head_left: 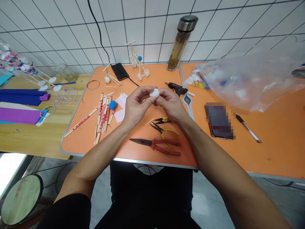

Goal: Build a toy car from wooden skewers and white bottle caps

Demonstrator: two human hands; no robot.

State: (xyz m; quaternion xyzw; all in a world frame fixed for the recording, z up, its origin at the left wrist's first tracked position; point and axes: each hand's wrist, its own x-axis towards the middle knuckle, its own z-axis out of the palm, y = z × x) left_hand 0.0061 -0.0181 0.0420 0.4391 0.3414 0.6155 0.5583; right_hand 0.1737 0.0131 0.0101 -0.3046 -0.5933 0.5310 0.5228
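Note:
A small white round cap is pinched between both hands above the orange table. My left hand grips its left side with thumb and fingers. On the other side, my right hand holds it with thumb and forefinger. Fingers hide part of its edge. Below the hands lie red-handled long-nose pliers, yellow-handled pliers and a smaller black and yellow tool. A short wooden stick rests beside them. Left of my left hand are paper-wrapped chopsticks, a blue cap and pale pink paper.
Behind the hands are a black glue gun, small stick models with wheels, a black device with a cable and a tall tea bottle. To the right are a phone, a pen and a plastic bag.

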